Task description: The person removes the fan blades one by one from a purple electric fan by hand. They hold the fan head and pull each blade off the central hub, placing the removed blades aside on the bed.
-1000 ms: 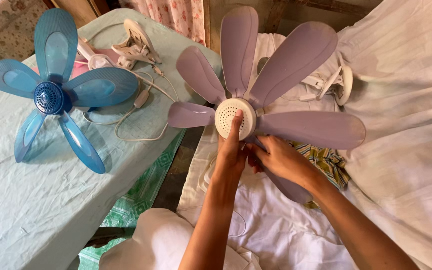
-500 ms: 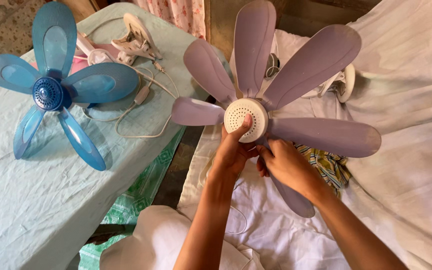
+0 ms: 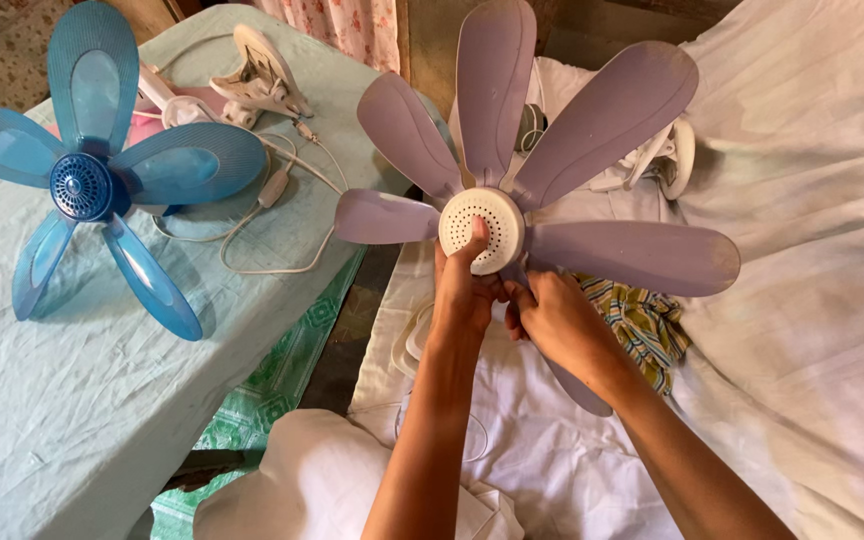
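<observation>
Two hands grip purple fan [image 3: 592, 120]: left hand [image 3: 464, 290] thumb on hub, right hand [image 3: 557, 320] closed beneath; blue fan [image 3: 92, 190] at nine o'clock untouched.

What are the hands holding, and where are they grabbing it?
Both hands hold the purple fan at its white hub: left hand with thumb on the hub's face, right hand just beneath it.

The purple fan [image 3: 512, 190] has dropped back a little toward the left after swinging up and right half a second ago, its blades turned only slightly. The left hand [image 3: 464, 290] still thumbs the white hub [image 3: 482, 230]; the right hand [image 3: 557, 320] stays under it.
</observation>
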